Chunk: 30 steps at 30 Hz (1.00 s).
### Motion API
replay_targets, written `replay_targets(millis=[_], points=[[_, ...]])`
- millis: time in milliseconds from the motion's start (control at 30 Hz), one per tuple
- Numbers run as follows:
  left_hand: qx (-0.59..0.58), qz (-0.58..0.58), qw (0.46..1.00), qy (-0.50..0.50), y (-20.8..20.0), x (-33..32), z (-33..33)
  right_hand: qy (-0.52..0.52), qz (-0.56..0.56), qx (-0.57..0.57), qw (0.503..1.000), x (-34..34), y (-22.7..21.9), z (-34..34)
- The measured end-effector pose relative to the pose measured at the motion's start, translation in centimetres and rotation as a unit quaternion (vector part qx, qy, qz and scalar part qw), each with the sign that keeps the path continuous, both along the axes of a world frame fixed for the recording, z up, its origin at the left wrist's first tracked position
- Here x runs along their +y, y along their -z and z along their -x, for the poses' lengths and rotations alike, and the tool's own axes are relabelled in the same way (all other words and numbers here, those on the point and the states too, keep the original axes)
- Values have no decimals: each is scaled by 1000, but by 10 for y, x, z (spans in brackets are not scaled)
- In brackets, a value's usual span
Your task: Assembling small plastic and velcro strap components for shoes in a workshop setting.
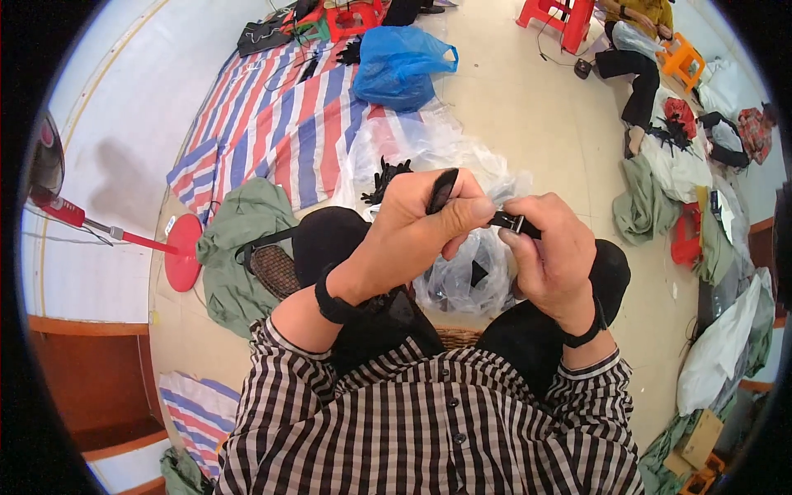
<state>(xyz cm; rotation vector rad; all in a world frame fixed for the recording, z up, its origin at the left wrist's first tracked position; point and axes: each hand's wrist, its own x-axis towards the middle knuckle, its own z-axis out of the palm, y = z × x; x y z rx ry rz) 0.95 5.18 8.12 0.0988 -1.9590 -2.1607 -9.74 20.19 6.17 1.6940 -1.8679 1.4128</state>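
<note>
My left hand (412, 227) and my right hand (554, 252) are raised close together over my lap. Between them they grip a narrow black strap (500, 219) with a small metal buckle. One dark end of it stands up from my left fist, and my right thumb and finger pinch it beside the buckle. Below the hands, between my knees, lies a clear plastic bag (450, 285) with dark pieces in it. A heap of black strips (382, 180) rests just beyond my left hand, on clear plastic sheeting (462, 153).
A blue plastic bag (400, 70) sits on a striped sheet (280, 132) at the far left. A red-based stand (183, 254) and green cloth (239, 223) are on my left. At the far right, a person (639, 74) sits near an orange stool (681, 62), with cloth and bags around.
</note>
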Motion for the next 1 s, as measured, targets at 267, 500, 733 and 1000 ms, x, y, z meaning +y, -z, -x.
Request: replay_targets(millis=[267, 500, 733, 1000], points=[[9, 57, 997, -44, -39, 10, -33, 23, 81, 232, 969, 2, -23, -20], [15, 13, 999, -31, -61, 21, -56, -18, 111, 170, 979, 10, -47, -46], [26, 0, 1000, 17, -69, 17, -74, -58, 97, 137, 984, 16, -62, -60], [16, 58, 997, 42, -85, 19, -92, -78, 84, 177, 977, 14, -72, -76]])
